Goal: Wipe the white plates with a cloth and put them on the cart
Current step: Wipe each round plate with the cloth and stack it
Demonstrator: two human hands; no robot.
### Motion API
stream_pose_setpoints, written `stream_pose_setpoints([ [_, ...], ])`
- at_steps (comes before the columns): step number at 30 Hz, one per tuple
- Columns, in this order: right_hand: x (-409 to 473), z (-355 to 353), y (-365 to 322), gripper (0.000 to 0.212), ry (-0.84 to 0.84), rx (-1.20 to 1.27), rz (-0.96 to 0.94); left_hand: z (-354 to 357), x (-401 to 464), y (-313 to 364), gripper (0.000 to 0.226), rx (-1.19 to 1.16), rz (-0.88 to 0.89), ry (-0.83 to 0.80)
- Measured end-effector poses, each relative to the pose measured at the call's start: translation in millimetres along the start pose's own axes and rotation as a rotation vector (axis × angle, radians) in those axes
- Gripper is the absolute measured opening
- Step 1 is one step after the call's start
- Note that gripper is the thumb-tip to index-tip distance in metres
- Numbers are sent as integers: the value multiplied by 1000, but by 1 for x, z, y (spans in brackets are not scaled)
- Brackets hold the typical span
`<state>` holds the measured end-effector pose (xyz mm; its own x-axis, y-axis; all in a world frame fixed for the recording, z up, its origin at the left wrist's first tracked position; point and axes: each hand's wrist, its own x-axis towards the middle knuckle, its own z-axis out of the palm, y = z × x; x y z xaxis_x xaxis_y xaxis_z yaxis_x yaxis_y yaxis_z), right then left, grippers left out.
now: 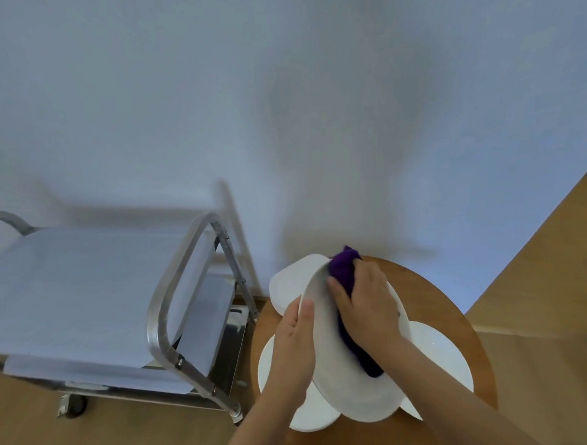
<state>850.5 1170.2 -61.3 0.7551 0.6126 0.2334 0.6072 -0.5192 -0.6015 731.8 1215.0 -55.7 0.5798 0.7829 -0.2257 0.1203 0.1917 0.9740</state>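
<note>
Left hand (294,342) grips the tilted white plate (327,371) by its rim. Right hand (365,303) presses the purple cloth (343,270) onto it, fingers curled. Other plates (443,353) lie on the round desk (430,284).

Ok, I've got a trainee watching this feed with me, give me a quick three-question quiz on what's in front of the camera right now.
1. True or false: the right hand presses a purple cloth against the held plate.
2. Which hand steadies that plate by its rim? A) left hand B) right hand C) neither
3. Fill in: the top shelf of the metal cart carries ____ plates so far.

Key
1. True. The cloth lies under the right hand's curled fingers on the plate's face.
2. A. The left thumb hooks over the rim.
3. No. The other white plates lie on the round wooden table, under the tilted one.
</note>
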Motion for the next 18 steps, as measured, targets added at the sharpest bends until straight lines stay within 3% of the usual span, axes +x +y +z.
stream_pose_setpoints([
  [3, -19, 12, -28, 41, 66, 47, -205, -5, 5, -5, 27, 12, -14, 56],
  [9, -67, 32, -13, 43, -333, 176, -378, -33, 20, -11, 31, -84, -141, 227],
  [14, -63, 40, 31, 38, -427, -25, -360, -49, 24, -35, 31, 75, -116, 205],
  [16, -53, 44, 47, 37, -464, -143, -288, -49, 27, -51, 24, 184, -102, 199],
  [18, -48, 48, 61, 37, -497, -196, -169, -49, 28, -67, 26, 216, -196, 233],
])
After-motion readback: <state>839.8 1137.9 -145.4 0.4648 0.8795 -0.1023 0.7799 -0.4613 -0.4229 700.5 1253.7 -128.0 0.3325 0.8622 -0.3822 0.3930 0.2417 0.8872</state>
